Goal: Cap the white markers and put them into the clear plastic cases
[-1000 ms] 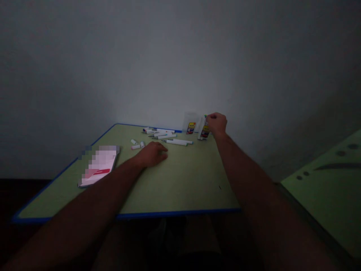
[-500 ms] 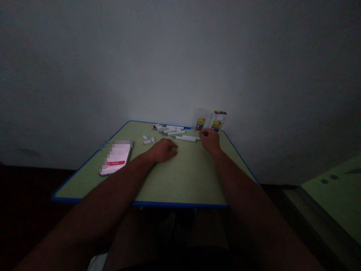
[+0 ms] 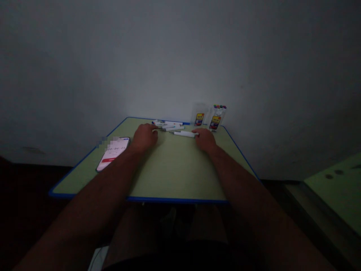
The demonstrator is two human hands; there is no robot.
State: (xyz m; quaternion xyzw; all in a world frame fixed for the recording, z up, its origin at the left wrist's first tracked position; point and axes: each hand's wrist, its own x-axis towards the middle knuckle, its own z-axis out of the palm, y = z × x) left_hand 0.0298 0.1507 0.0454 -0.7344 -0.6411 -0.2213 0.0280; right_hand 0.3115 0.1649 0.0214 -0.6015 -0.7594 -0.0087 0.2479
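My left hand (image 3: 145, 136) is over the left part of the table, its index finger stretched toward a loose pile of white markers (image 3: 172, 123). Its fingers look apart, and the small white caps there are hidden from view. My right hand (image 3: 205, 139) rests farther right, thumb and finger closed at the blunt end of a white marker (image 3: 183, 133). That marker lies flat with its tip pointing left. Another marker (image 3: 176, 128) with a light blue end lies just behind it.
A clear pouch (image 3: 199, 119) stands against the wall beside a second clear case (image 3: 215, 122) with colourful-ended markers in it. A phone (image 3: 113, 154) lies lit on the left of the green table (image 3: 175, 177), which has a blue edge.
My left hand has moved left and away from me, from the table's middle to where the caps lay. My right hand has shifted slightly at the marker's end, its fingers lower.
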